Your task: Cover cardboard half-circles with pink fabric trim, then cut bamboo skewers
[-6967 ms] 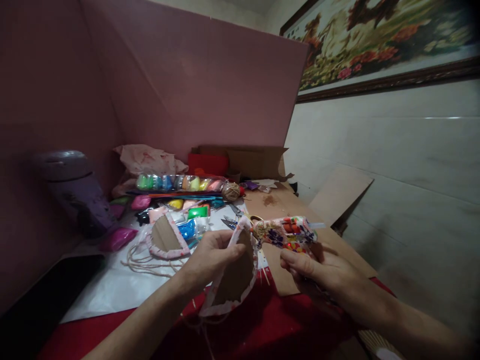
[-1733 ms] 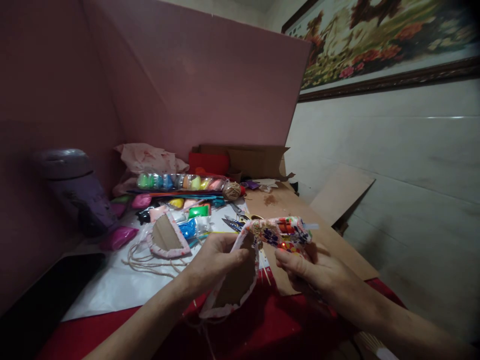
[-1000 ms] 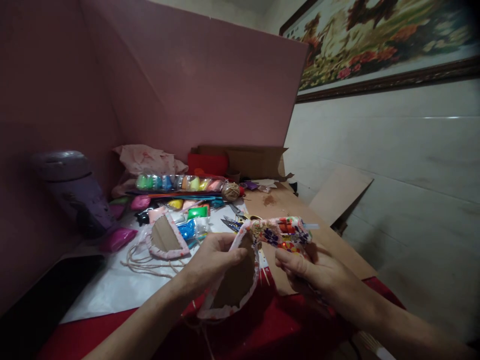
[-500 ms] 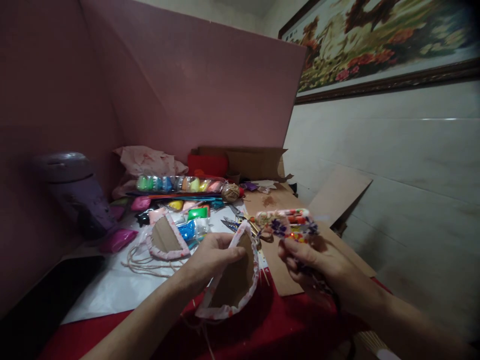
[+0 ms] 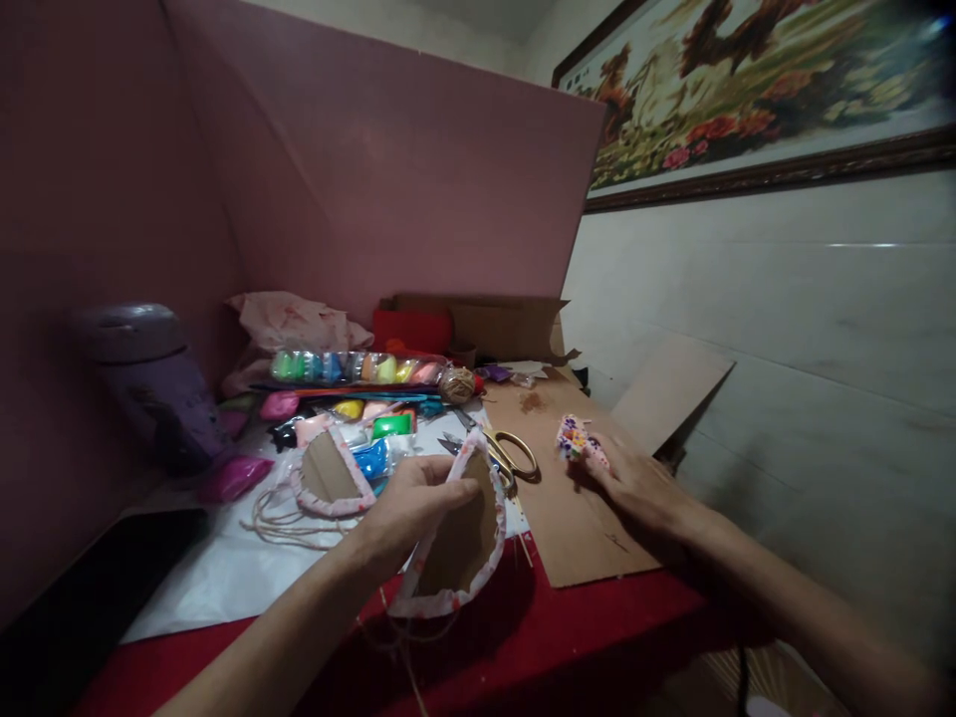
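My left hand [image 5: 407,508] pinches the upper edge of a cardboard heart piece [image 5: 459,543] trimmed with pink floral fabric, holding it tilted above the red tablecloth. My right hand [image 5: 634,488] reaches out over the brown cardboard sheet [image 5: 568,518] and still grips the flower-patterned glue gun [image 5: 577,440], which now rests low on that sheet. A second fabric-edged cardboard piece [image 5: 329,473] lies on the white paper to the left, beside loose twine [image 5: 288,523].
Gold-handled scissors [image 5: 512,453] lie between my hands. Colourful clay packets [image 5: 358,366], a twine ball [image 5: 457,383], a purple flask [image 5: 153,383] and an open cardboard box [image 5: 493,324] crowd the back. A pink partition stands behind; a tiled wall is at right.
My right hand has carried the glue gun away from the cardboard heart and lowered it onto the brown sheet to the right. My left hand keeps holding the heart, slightly lower.
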Available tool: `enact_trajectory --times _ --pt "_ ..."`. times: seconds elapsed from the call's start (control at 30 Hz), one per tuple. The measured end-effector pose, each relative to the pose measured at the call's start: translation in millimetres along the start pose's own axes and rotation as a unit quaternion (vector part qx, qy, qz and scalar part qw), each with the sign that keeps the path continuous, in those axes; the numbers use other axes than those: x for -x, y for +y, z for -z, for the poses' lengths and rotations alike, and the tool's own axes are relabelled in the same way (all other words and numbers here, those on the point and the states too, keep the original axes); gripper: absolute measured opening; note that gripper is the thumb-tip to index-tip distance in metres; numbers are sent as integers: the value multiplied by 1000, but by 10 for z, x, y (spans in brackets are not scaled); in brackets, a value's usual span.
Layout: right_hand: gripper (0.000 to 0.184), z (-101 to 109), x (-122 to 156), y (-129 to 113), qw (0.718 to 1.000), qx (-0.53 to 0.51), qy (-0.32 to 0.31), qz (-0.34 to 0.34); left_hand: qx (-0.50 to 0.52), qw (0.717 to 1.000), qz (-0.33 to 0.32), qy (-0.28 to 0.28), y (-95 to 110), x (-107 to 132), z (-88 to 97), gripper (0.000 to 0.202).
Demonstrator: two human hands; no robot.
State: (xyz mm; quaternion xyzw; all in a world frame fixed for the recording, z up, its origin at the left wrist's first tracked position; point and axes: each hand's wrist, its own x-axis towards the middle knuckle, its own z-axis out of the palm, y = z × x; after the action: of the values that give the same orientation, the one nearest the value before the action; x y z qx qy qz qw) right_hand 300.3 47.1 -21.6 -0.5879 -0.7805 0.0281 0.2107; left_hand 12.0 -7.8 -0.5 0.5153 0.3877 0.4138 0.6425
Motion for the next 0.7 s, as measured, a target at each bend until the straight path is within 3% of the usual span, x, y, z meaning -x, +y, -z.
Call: enact_trajectory --times 0.1,0.17,0.2,0.27,0.33,0.47,0.57,0.7 --pt "40 -10 -15 -112 994 109 -15 0 26 999 -20 -35 2 5 0 19" --pt "32 56 -5 -293 989 144 19 30 40 997 -39 -56 4 0 3 20" --pt "27 98 4 -409 989 127 54 53 47 996 -47 -56 4 -4 3 21" --pt "27 172 15 -666 992 -8 100 79 56 996 -54 -45 2 -11 1 26" --pt "28 208 1 -914 976 -194 50 87 59 996 -53 -35 -2 -15 -2 30" --pt "22 146 -142 -1216 875 -465 -131 31 46 997 -61 -20 -16 -15 7 29" --pt "30 64 -295 -1272 817 -549 -176 8 30 997 -68 5 -42 -34 33 27" --pt "47 23 -423 -1284 807 -552 -208 34 12 997 -76 26 -92 -77 70 26"
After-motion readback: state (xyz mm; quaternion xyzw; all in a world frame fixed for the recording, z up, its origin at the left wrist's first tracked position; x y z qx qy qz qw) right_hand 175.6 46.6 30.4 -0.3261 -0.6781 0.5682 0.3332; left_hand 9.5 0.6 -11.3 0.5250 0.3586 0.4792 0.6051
